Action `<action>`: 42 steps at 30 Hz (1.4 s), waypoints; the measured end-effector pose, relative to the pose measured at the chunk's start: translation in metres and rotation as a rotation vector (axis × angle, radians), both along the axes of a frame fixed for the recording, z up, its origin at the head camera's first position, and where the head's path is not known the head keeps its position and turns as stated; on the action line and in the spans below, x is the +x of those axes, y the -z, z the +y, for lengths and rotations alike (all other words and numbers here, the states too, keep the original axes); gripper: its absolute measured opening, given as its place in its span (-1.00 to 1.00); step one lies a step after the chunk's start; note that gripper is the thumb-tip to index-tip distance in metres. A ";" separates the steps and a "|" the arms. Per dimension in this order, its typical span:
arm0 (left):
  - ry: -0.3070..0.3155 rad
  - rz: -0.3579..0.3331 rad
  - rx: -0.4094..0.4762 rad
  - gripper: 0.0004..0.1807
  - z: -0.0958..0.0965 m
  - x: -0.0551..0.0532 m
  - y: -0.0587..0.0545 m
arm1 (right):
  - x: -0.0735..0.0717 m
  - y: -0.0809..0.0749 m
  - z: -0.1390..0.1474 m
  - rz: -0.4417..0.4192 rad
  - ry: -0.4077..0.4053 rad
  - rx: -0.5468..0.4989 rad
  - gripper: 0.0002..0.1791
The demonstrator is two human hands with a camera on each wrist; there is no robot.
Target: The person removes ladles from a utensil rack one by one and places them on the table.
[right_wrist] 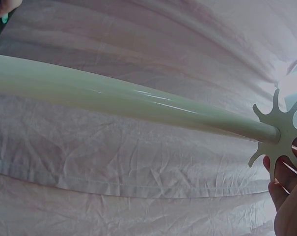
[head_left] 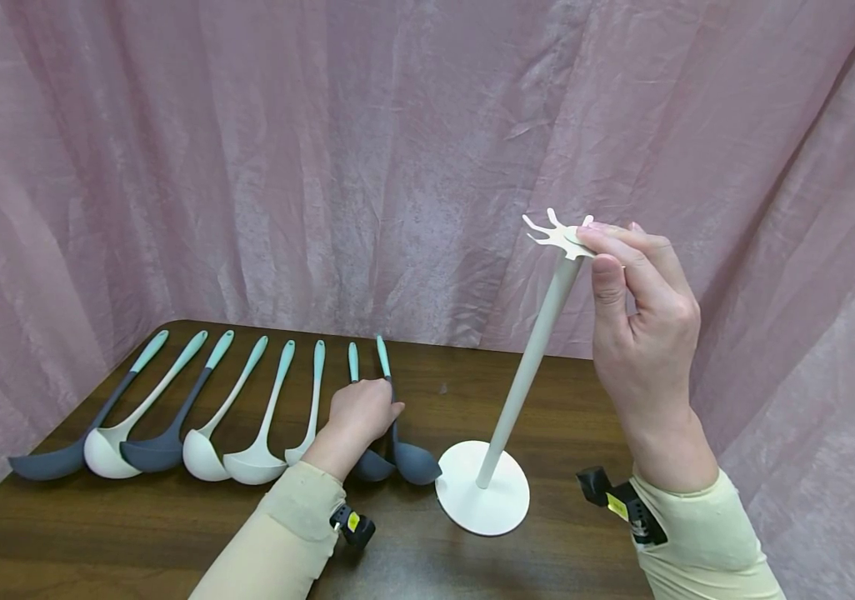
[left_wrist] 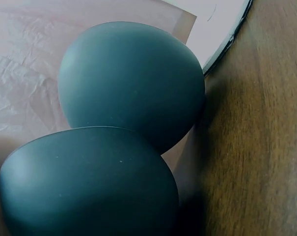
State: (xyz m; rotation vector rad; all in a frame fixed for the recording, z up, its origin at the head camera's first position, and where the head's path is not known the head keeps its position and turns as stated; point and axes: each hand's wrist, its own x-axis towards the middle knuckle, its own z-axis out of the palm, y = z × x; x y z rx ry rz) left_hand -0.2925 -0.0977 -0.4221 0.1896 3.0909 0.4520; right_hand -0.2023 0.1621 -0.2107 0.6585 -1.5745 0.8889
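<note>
A white stand [head_left: 536,358] has a round base, a straight pole and a flower-like top of curved hooks [right_wrist: 277,110]. My right hand [head_left: 648,308] pinches the hooked top between thumb and fingers, and the pole leans a little in the head view. My left hand [head_left: 360,410] is down at the handles of two dark grey ladles, its fingers curled at the right-hand ladle [head_left: 416,463] and mostly hidden beneath the hand. The other dark ladle [head_left: 372,467] lies just left of it. Their rounded bowls [left_wrist: 133,78] overlap in the left wrist view.
Left of my hand several ladles lie side by side, white [head_left: 255,464] and dark grey [head_left: 48,465], with mint handle ends toward the back. The stand's base [head_left: 483,517] sits on the wooden table [head_left: 412,567], close to the right-hand ladle's bowl. A pink curtain [head_left: 412,167] hangs behind.
</note>
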 end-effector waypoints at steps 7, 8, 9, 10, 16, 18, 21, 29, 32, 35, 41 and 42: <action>0.010 -0.021 -0.007 -0.44 0.000 -0.001 0.002 | 0.001 -0.001 0.000 0.000 0.000 -0.001 -0.41; 0.013 -0.021 -0.008 -0.44 0.000 -0.001 0.003 | 0.001 -0.001 0.000 0.000 -0.002 -0.002 -0.41; 0.015 -0.021 -0.010 -0.44 0.000 -0.001 0.003 | 0.001 -0.001 0.000 -0.001 -0.003 -0.002 -0.41; 0.018 -0.021 -0.012 -0.45 0.000 -0.001 0.003 | 0.001 -0.001 0.000 -0.001 -0.003 -0.003 -0.40; 0.026 -0.013 -0.024 -0.49 0.000 0.000 0.004 | 0.001 0.000 0.001 -0.001 0.002 0.000 -0.39; 0.028 -0.012 -0.024 -0.50 0.000 0.000 0.005 | 0.001 0.000 0.002 -0.002 0.003 0.002 -0.39; 0.030 -0.013 -0.021 -0.51 0.001 0.001 0.006 | 0.000 0.001 0.002 -0.003 0.000 0.005 -0.40; 0.014 -0.031 -0.005 -0.53 -0.004 -0.002 0.004 | -0.001 0.002 0.003 -0.005 -0.002 0.043 -0.44; -0.001 -0.042 0.020 -0.52 -0.006 -0.003 0.001 | -0.003 0.002 0.005 -0.030 -0.001 0.084 -0.46; -0.013 -0.034 0.031 -0.51 -0.007 -0.002 -0.004 | -0.005 0.003 0.009 -0.067 0.013 0.128 -0.50; 0.011 0.028 0.005 -0.55 -0.008 0.003 -0.016 | -0.006 0.011 0.018 -0.127 0.050 0.177 -0.30; 0.018 0.035 -0.004 -0.55 -0.009 0.005 -0.019 | -0.006 0.013 0.020 -0.138 0.057 0.183 -0.25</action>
